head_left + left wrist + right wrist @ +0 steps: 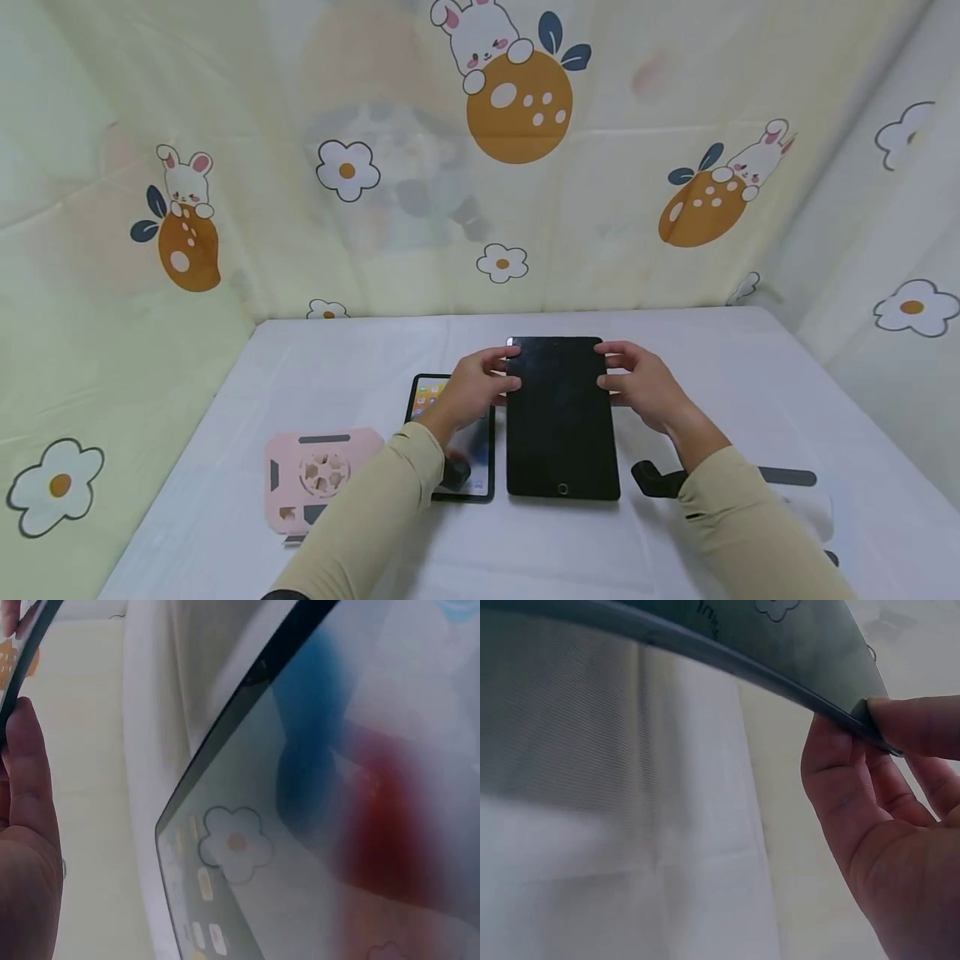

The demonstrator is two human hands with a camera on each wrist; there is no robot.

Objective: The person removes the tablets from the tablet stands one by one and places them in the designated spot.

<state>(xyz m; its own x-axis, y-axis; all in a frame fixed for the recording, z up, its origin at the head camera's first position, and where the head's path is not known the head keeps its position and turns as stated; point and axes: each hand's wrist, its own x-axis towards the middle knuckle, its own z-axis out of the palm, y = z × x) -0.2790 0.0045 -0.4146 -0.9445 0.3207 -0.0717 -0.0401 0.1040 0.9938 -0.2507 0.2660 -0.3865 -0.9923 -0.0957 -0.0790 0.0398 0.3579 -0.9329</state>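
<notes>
A black tablet (562, 417) with its dark screen facing up and a round home button at the near edge is held by both hands. My left hand (476, 385) pinches its left edge near the far corner. Opposite, my right hand (643, 385) grips the right edge, and in the right wrist view the thumb lies on the glass with the fingers behind the tablet (780, 667). A second tablet (483, 458) with a lit screen of app icons lies under my left forearm, partly hidden. Its glossy screen (247, 900) fills much of the left wrist view.
Left of the lit tablet sits a pink stand (288, 483) with a round cut-out and grey pads, partly behind my left sleeve. A pale object with a dark grey strip (787, 476) lies by my right forearm, mostly covered. Patterned curtains (420, 275) enclose the white table (360, 358).
</notes>
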